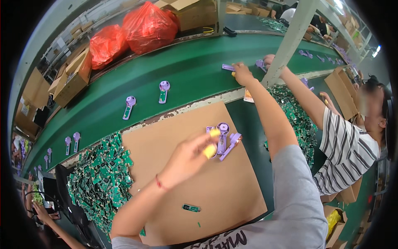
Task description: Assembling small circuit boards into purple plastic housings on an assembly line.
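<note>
My left hand (186, 157), with yellow finger covers on two fingertips, hovers over a brown cardboard sheet (166, 128). Its covered fingertips are apart, with nothing plainly between them. Just beyond them lie several purple handheld-fan shells, among them an upright one (223, 135) and a slanted one (232, 146); the fingers partly hide others. Stretched out to the green conveyor belt (195, 62), my right hand (243, 75) has its fingers closed on the end of a purple fan shell (227, 67). A single green circuit board (191, 208) rests on the sheet nearer to me.
Heaps of green circuit boards flank the sheet, a left pile (99, 178) and a right pile (296, 112). More fan shells (164, 89) sit along the belt. A metal post (290, 41) rises beside my right arm. A co-worker's hand (269, 60) reaches beyond it. Red bags (149, 29) stand behind.
</note>
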A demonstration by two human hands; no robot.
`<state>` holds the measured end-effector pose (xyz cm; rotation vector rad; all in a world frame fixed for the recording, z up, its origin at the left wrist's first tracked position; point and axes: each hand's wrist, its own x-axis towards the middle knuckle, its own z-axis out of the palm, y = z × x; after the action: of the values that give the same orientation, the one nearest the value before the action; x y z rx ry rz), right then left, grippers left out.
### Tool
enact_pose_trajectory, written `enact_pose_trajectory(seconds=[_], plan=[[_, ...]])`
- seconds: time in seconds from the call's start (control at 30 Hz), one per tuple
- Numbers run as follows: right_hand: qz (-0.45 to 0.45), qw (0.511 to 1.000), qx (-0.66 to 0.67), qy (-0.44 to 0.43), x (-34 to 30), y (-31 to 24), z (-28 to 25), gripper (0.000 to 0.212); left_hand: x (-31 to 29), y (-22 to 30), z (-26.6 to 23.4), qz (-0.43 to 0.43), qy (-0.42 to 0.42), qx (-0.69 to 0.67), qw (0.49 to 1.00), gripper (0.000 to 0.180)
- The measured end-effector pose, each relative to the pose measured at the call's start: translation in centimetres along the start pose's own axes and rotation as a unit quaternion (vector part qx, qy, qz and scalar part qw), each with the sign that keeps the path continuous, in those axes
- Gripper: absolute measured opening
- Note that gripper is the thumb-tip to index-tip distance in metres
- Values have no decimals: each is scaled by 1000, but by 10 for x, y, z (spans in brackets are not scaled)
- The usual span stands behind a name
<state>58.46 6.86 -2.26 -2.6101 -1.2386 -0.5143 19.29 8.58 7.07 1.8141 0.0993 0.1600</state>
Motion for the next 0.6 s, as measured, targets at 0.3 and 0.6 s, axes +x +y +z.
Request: enact_pose_trajectory(seconds=[0.3, 0.6], plan=[[-283, 868, 396, -93, -112, -157, -93, 31, -96, -37, 1, -63, 233, 63, 968, 52], [-339, 821, 427, -167, -280, -203, -134, 46, -137, -22, 24, -50, 275, -75, 957, 22]])
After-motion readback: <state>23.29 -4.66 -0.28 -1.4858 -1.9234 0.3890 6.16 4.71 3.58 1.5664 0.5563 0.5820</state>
